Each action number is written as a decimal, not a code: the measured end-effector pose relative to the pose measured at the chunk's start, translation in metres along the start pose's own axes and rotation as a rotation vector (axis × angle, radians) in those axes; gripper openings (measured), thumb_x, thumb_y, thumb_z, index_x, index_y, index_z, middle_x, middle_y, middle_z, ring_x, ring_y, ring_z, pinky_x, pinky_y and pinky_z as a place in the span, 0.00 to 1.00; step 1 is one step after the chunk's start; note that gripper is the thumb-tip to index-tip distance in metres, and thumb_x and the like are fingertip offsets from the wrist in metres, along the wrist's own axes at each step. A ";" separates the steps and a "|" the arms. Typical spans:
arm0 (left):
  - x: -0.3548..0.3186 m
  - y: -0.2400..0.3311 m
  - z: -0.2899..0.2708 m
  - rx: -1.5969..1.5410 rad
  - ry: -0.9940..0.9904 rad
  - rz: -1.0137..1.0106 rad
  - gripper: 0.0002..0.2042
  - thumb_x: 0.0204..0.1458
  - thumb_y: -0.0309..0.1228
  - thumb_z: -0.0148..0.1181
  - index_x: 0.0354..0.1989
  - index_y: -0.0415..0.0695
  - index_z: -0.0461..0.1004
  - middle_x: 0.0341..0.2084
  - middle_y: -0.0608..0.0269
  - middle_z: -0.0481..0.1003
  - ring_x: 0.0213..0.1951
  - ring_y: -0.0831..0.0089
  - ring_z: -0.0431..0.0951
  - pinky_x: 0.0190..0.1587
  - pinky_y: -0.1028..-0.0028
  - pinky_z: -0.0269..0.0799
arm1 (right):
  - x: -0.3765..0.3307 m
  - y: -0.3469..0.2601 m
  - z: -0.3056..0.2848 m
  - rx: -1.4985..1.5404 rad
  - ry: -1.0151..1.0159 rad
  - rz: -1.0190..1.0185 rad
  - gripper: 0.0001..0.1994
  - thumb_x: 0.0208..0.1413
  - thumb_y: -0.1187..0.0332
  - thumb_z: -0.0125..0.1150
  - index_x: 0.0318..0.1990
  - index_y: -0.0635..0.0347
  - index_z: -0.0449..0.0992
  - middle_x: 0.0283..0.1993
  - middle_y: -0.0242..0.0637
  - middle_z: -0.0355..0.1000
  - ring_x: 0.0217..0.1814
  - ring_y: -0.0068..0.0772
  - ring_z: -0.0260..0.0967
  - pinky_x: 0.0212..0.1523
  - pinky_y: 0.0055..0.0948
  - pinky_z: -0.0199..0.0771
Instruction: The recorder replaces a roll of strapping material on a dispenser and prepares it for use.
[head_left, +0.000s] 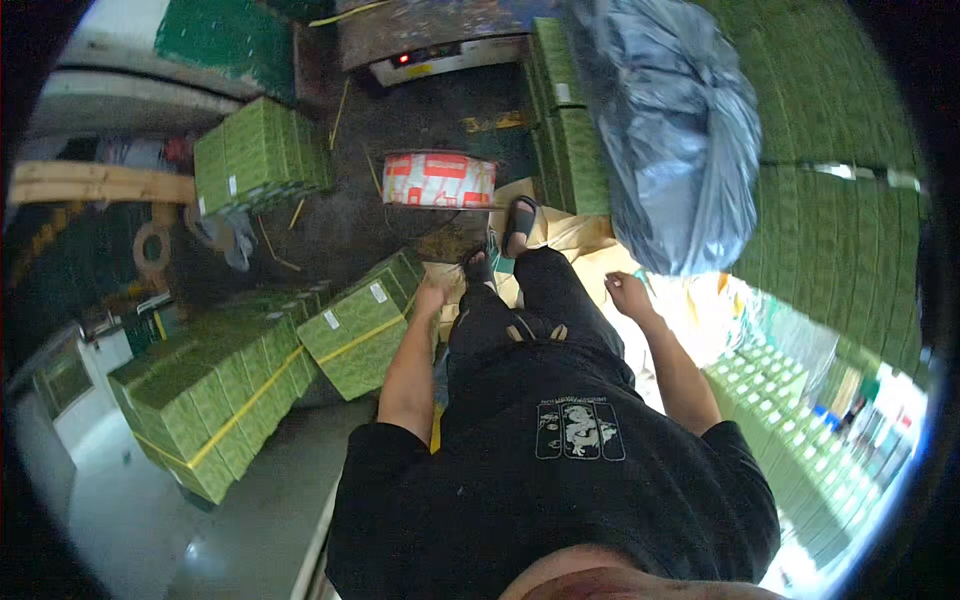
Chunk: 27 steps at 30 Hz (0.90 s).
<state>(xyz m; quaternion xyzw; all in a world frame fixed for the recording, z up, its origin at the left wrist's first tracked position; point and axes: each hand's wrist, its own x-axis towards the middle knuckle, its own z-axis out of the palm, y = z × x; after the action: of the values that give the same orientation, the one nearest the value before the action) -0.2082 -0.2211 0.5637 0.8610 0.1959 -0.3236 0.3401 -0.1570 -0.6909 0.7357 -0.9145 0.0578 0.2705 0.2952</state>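
Bundle of green boxes (pixel 355 316) stands just beside the left hand (pixel 432 297).
Its front carries 1 yellow strap (pixel 362 341) and 2 white labels (pixel 378 292); the left hand is at its right edge, fingers curled, and I cannot tell whether they grip anything. The right hand (pixel 627 291), loosely curled, is above tan paper (pixel 578 233), near the lower end of a grey plastic bag (pixel 690 140); what its fingers hold, if anything, I cannot tell. Past the 2 sandalled feet, a red-and-white roll (pixel 440 180) sits on the dark floor (pixel 410 115). Strapped green boxes (pixel 205 415) form a row at left; tall green stacks (pixel 835 250) rise at right, beside the bag.
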 end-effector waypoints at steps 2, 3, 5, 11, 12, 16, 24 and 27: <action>-0.020 -0.023 0.006 0.081 -0.111 0.014 0.18 0.55 0.44 0.55 0.25 0.40 0.77 0.22 0.52 0.77 0.29 0.51 0.79 0.37 0.54 0.74 | -0.055 0.053 0.018 0.018 0.119 0.063 0.14 0.57 0.62 0.58 0.42 0.64 0.81 0.40 0.53 0.78 0.45 0.51 0.77 0.46 0.39 0.76; -0.026 -0.035 0.010 -0.040 -0.182 -0.123 0.16 0.53 0.42 0.56 0.25 0.40 0.77 0.23 0.50 0.77 0.30 0.49 0.78 0.37 0.54 0.73 | -0.087 0.079 0.031 -0.017 0.115 0.110 0.13 0.56 0.63 0.57 0.40 0.64 0.81 0.39 0.52 0.79 0.44 0.50 0.78 0.46 0.38 0.77; -0.035 -0.054 0.015 0.239 -0.314 0.138 0.14 0.50 0.40 0.58 0.27 0.40 0.77 0.24 0.47 0.78 0.29 0.46 0.77 0.37 0.53 0.73 | -0.136 0.135 0.055 0.062 0.061 0.344 0.13 0.54 0.65 0.57 0.38 0.65 0.82 0.36 0.51 0.79 0.42 0.47 0.79 0.43 0.38 0.78; -0.014 -0.024 0.018 -0.079 -0.468 -0.197 0.16 0.55 0.40 0.55 0.20 0.42 0.72 0.15 0.59 0.71 0.18 0.64 0.72 0.23 0.63 0.68 | -0.271 0.246 0.145 -0.196 -0.118 0.706 0.12 0.46 0.65 0.55 0.26 0.64 0.80 0.29 0.50 0.78 0.35 0.49 0.78 0.39 0.45 0.76; -0.011 -0.005 0.017 0.097 -0.504 -0.179 0.17 0.55 0.41 0.56 0.20 0.43 0.72 0.15 0.60 0.70 0.17 0.67 0.71 0.20 0.66 0.65 | -0.287 0.256 0.152 0.314 0.135 0.971 0.13 0.48 0.63 0.55 0.24 0.64 0.80 0.25 0.48 0.77 0.34 0.47 0.78 0.39 0.44 0.77; -0.004 0.096 0.029 0.028 -0.430 -0.169 0.16 0.60 0.38 0.53 0.25 0.40 0.76 0.16 0.59 0.73 0.16 0.69 0.70 0.17 0.69 0.62 | -0.294 0.283 0.160 0.500 0.407 0.938 0.16 0.52 0.57 0.58 0.29 0.62 0.82 0.25 0.45 0.78 0.32 0.44 0.78 0.40 0.42 0.77; -0.042 0.309 0.168 0.843 -0.556 0.094 0.20 0.60 0.44 0.56 0.29 0.38 0.79 0.17 0.55 0.74 0.17 0.64 0.75 0.21 0.66 0.70 | -0.315 0.411 0.108 0.671 0.619 1.099 0.17 0.55 0.56 0.61 0.34 0.63 0.82 0.31 0.53 0.77 0.38 0.55 0.77 0.42 0.48 0.75; -0.059 0.366 0.232 1.156 -0.402 0.444 0.28 0.63 0.52 0.46 0.32 0.35 0.79 0.19 0.50 0.75 0.19 0.60 0.75 0.24 0.63 0.71 | -0.356 0.463 0.057 0.720 0.652 1.206 0.22 0.58 0.51 0.58 0.35 0.66 0.81 0.36 0.59 0.77 0.42 0.58 0.76 0.45 0.50 0.74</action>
<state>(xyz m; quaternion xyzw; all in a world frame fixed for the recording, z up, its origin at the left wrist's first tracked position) -0.1451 -0.6466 0.6426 0.8479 -0.2599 -0.4534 -0.0889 -0.6074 -1.0572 0.6497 -0.6061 0.7141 0.0659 0.3441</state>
